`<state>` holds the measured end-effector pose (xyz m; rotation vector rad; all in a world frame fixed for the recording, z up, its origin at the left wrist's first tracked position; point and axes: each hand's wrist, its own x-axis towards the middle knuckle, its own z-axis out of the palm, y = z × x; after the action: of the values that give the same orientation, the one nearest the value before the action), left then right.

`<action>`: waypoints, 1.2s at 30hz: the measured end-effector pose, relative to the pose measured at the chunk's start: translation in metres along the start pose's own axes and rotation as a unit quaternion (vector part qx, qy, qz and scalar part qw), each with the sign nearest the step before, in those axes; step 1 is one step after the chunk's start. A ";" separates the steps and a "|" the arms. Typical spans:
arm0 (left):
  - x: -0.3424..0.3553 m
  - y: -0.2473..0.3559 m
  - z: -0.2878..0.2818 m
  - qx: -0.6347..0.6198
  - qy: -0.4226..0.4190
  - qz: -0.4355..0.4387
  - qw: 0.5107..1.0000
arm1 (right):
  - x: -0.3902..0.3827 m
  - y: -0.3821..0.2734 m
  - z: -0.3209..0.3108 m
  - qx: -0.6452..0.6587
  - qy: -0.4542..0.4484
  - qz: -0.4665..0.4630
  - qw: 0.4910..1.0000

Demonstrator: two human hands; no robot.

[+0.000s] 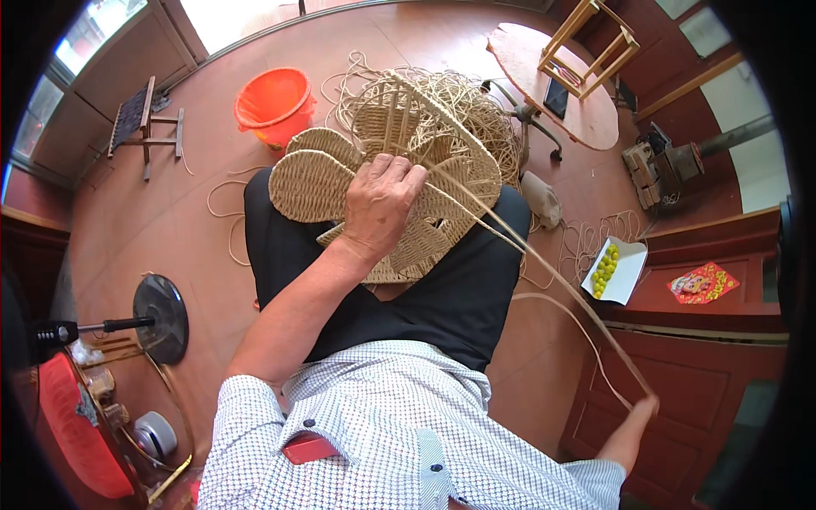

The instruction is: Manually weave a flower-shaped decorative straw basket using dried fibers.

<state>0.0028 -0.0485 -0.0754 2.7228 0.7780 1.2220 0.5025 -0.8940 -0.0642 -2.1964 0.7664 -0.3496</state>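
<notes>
On my lap rests a woven straw-cord piece [308,189] with several rounded, petal-like lobes, a rim edge and a flat woven part below. My left hand [382,202] is closed over its middle, gripping it where the lobes meet. From that spot a long pale cord [595,318] runs taut to the lower right. My right hand [648,405] is stretched far out to that side, closed on the cord, small and slightly blurred. A second, slacker stretch of cord curves back from near this hand toward my thigh.
A loose heap of cord [489,119] lies on the floor beyond my knees, beside an orange-red bucket [270,100]. Right of it stands a round table [515,59] with a wooden stool frame [625,53]. A white box of green fruit [626,270] sits far right; a black round base [161,316] stands left.
</notes>
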 end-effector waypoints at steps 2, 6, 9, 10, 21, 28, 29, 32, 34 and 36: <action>0.005 0.004 -0.010 0.026 -0.006 0.021 0.999 | -0.026 0.044 0.039 -0.064 -0.027 0.004 0.998; 0.006 0.003 -0.012 0.023 -0.021 0.016 0.999 | -0.057 0.080 0.034 -0.307 -0.011 -0.030 0.951; 0.013 0.012 -0.015 0.036 -0.042 0.046 0.997 | -0.189 0.044 0.173 -0.117 -0.154 -0.324 0.926; 0.017 0.015 -0.009 0.009 -0.038 0.039 0.998 | -0.217 0.006 0.197 -0.037 -0.210 -0.391 0.895; 0.004 0.008 -0.003 -0.079 0.008 -0.013 0.997 | -0.670 -0.224 0.260 0.100 -0.444 -0.690 0.562; 0.013 -0.005 -0.008 -0.053 -0.024 -0.073 0.996 | -0.577 -0.227 0.263 0.086 -0.391 -0.541 0.739; 0.016 -0.005 -0.005 -0.055 -0.015 -0.073 0.996 | -0.536 -0.219 0.271 0.016 -0.333 -0.550 0.766; 0.023 0.002 -0.002 -0.097 0.006 -0.113 0.989 | -0.488 -0.200 0.266 -0.043 -0.148 -0.634 0.757; 0.021 -0.001 -0.003 -0.086 0.021 -0.125 0.988 | -0.527 -0.215 0.233 0.039 -0.149 -0.672 0.725; 0.022 0.000 -0.001 -0.104 0.019 -0.133 0.985 | -0.585 -0.221 0.202 0.099 -0.298 -0.651 0.691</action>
<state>0.0138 -0.0387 -0.0597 2.3487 0.9255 1.2213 0.2315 -0.2959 -0.0375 -2.0565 -1.2456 -0.3060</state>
